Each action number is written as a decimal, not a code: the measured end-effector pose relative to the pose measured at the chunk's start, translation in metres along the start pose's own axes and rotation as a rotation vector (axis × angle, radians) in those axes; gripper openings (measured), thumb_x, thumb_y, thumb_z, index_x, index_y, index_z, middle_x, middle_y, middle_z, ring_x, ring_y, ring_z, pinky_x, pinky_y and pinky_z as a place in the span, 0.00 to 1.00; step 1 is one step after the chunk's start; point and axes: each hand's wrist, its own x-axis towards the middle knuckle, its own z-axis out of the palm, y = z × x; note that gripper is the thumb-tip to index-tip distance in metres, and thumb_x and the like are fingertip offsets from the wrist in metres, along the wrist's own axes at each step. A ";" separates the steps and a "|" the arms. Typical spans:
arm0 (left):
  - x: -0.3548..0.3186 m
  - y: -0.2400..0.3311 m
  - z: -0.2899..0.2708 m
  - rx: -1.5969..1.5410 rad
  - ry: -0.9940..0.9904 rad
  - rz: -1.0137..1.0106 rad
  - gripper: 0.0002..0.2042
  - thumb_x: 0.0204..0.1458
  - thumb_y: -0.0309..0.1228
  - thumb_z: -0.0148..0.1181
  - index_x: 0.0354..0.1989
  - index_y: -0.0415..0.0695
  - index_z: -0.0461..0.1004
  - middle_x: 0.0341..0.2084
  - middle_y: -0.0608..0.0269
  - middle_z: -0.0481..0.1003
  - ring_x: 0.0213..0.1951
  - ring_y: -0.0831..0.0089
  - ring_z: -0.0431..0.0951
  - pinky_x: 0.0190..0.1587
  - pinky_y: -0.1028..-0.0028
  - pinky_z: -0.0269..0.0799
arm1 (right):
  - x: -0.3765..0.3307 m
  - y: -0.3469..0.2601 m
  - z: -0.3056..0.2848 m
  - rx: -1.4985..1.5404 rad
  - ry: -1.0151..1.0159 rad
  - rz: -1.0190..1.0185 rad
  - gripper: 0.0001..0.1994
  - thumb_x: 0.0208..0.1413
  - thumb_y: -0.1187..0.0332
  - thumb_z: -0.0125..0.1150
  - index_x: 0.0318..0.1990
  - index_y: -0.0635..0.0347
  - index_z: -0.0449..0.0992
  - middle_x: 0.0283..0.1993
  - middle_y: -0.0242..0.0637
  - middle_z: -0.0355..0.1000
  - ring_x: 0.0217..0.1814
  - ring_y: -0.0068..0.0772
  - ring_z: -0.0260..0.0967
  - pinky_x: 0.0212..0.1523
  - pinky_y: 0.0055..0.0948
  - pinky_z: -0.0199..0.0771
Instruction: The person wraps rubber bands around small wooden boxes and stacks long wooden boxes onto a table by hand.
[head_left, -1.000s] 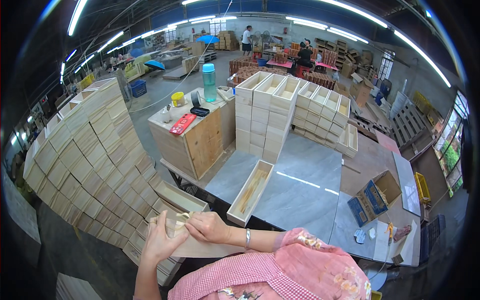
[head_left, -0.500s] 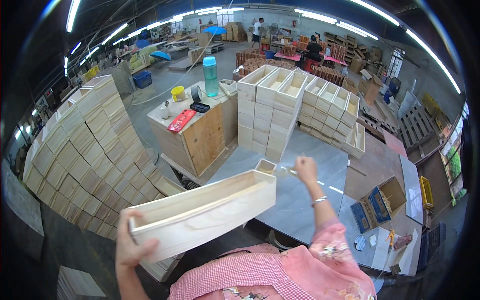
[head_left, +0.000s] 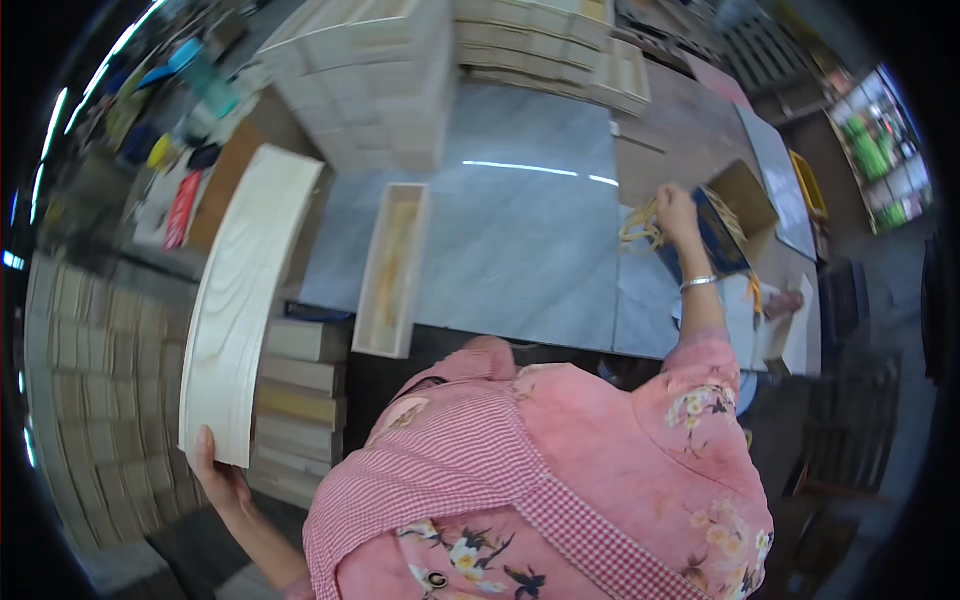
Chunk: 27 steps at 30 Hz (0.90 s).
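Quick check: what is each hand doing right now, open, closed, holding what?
Left hand: closed on the lower end of a long pale wooden box.
Right hand: closed on a bunch of yellowish strands.

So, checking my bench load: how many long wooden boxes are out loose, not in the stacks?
2: one box held by the left hand, one box lying open on the grey table.

The left hand (head_left: 218, 478) is low at the person's left side, arm bent, fingers curled in a grip with one fingertip showing on top. The right arm reaches forward, nearly straight; the right hand (head_left: 677, 212) is closed, pinching.
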 end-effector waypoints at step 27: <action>0.008 -0.229 0.180 1.022 0.146 0.294 0.59 0.33 0.39 0.81 0.71 0.40 0.44 0.70 0.38 0.46 0.71 0.47 0.52 0.70 0.56 0.53 | 0.012 -0.196 0.264 0.482 -0.694 -0.561 0.30 0.50 0.71 0.66 0.62 0.65 0.66 0.62 0.56 0.67 0.67 0.56 0.62 0.66 0.42 0.62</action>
